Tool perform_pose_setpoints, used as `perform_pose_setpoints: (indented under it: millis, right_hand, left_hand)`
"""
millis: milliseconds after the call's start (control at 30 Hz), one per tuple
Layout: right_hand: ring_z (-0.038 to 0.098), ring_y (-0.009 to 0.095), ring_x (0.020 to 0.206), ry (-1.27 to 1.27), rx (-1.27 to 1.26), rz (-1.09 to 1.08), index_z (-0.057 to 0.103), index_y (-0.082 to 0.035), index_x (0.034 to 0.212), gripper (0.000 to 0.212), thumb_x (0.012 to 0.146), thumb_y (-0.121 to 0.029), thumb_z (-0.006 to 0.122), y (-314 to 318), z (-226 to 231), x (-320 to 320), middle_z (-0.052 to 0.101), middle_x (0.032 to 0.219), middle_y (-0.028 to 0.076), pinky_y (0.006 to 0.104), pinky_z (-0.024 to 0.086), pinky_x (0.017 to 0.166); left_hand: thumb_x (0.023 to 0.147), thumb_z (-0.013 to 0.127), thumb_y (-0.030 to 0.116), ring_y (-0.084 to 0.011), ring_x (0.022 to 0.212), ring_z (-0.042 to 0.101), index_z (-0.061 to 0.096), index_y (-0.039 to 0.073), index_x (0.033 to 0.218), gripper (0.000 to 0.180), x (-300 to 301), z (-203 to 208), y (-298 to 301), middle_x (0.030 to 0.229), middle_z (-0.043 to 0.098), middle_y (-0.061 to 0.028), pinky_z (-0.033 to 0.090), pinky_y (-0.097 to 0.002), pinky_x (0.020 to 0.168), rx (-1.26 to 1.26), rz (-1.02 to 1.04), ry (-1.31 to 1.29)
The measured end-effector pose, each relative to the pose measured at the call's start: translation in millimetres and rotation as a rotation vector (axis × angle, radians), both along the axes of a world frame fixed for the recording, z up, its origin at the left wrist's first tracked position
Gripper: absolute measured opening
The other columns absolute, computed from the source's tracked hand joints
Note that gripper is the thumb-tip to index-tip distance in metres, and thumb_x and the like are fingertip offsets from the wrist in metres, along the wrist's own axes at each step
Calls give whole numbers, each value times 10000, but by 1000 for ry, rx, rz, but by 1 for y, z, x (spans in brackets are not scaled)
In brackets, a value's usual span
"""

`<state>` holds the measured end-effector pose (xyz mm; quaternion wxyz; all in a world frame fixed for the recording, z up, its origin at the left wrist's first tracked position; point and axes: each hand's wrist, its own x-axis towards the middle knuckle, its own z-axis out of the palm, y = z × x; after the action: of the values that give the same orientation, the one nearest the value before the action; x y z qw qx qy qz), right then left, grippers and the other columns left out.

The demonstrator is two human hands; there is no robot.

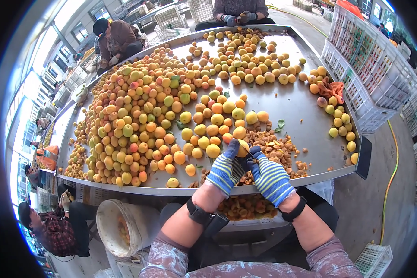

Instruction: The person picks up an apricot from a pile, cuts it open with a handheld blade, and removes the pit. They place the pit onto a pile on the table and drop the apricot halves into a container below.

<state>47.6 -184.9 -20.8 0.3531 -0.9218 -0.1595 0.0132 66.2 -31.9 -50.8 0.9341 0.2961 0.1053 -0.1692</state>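
Nearest are the two bare forearms, which come up from the lower edge, each with a black band at the wrist. Between them, below the table edge, many orange split apricots lie in a container, and a white bucket stands to the left, tilted toward the viewer. Further up, both hands wear gloves with blue, pale and yellow stripes and dark fingertips, and they meet just above the near rim of the metal table. The left hand is turned inward and its fingers pinch a yellow apricot, which sits at the fingertips, between the two hands. The right hand is bent toward it, with fingertips close at the right side of the fruit; what exactly they pinch, I cannot tell. Just beyond lie brown pits in a loose pile, and on the left a large apricot heap. At the right side of the table stand white crates; whether they carry a label, I cannot read. At the far edge, a co-worker sits with gloved hands together
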Motion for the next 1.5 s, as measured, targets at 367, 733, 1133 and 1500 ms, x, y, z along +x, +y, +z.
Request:
perform_pose_setpoints:
  millis: [367,733,1133,1500]
  right_hand:
    - [623,409,723,4,90,41,601,11,956,249,949,-226,524,-1,-14,2,632,759,247,473,491,626]
    - [539,204,532,521,724,49,598,13,836,402,1000,-330,468,0,-26,-4,569,603,91,351,427,517]
    - [670,189,681,95,572,-21,597,-24,1069,409,859,-357,708,-16,-15,10,691,785,110,318,508,621]
    - [651,134,847,196,837,140,564,-14,1152,376,864,-215,698,-4,-11,2,687,905,94,277,510,758]
  left_hand:
    - [893,659,95,-128,907,638,580,-8,1106,250,-3,4,4,1025,672,-78,531,-252,819,661,112,-325]
    - [876,624,140,-290,969,659,506,-19,1229,404,-2,1,6,1114,633,-185,540,-391,883,337,20,-306]
    - [883,578,207,-413,1072,600,487,1,1245,426,-1,-7,29,1160,583,-233,530,-496,916,-23,-30,-217]
    - [929,391,118,-171,1180,500,228,2,1474,581,-30,18,-4,1378,419,-107,405,-279,998,615,-111,-394]
